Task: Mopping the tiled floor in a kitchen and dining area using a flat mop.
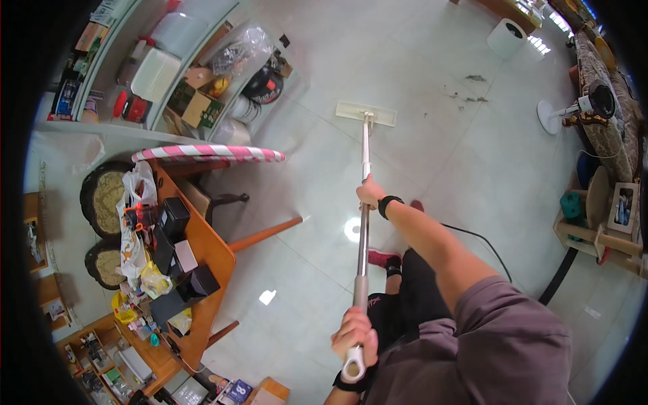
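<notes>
A flat mop with a long metal pole point(363, 238) runs forward and down from my body, held by both hands. My left hand point(354, 334) is wrapped around the grey grip near the pole's looped top end. Farther down the pole, my right hand point(371, 192) is closed around the shaft. Both wrists wear black bands. The pale rectangular mop head point(366, 113) lies on the glossy tiled floor point(324, 202). To the right of the mop head, several clumps of grey dust or lint point(475, 78) lie on the tiles.
On the left stand a wooden table point(215, 258) piled with boxes and bags, a pink-and-white striped hoop point(207, 152) and a loaded shelf unit point(167, 91). A white fan point(549, 116), a white cylinder point(506, 39) and a wooden rack point(582, 235) are on the right. A black cable point(481, 235) trails behind me.
</notes>
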A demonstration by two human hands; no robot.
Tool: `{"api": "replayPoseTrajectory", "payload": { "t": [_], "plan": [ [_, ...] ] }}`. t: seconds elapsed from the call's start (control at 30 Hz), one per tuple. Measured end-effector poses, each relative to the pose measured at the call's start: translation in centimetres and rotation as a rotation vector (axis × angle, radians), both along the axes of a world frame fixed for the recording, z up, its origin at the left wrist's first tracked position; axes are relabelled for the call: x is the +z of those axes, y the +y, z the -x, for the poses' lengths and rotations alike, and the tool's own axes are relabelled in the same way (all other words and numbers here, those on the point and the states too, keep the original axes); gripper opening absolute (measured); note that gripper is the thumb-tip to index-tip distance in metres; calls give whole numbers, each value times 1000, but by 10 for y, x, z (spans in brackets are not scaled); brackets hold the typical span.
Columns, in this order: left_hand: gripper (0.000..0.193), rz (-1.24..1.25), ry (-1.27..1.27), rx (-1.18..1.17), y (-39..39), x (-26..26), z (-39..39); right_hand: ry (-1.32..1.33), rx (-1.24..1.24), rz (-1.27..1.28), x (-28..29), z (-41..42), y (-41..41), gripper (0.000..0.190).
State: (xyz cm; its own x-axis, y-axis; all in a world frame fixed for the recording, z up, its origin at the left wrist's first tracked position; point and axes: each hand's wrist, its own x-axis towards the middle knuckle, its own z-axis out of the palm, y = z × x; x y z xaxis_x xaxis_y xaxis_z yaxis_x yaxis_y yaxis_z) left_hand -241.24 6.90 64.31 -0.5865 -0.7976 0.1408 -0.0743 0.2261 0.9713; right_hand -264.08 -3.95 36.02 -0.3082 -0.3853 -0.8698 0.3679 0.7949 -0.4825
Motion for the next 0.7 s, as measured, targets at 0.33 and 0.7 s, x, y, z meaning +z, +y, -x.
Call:
{"api": "replayPoseTrajectory", "payload": {
  "t": [0.33, 0.7],
  "plan": [
    [21, -57, 101, 134, -1, 12, -20, 114, 179, 30, 2, -20, -1, 69],
    [25, -100, 50, -70, 13, 70, -51, -23, 157, 7, 48, -72, 35, 65]
  ]
}}
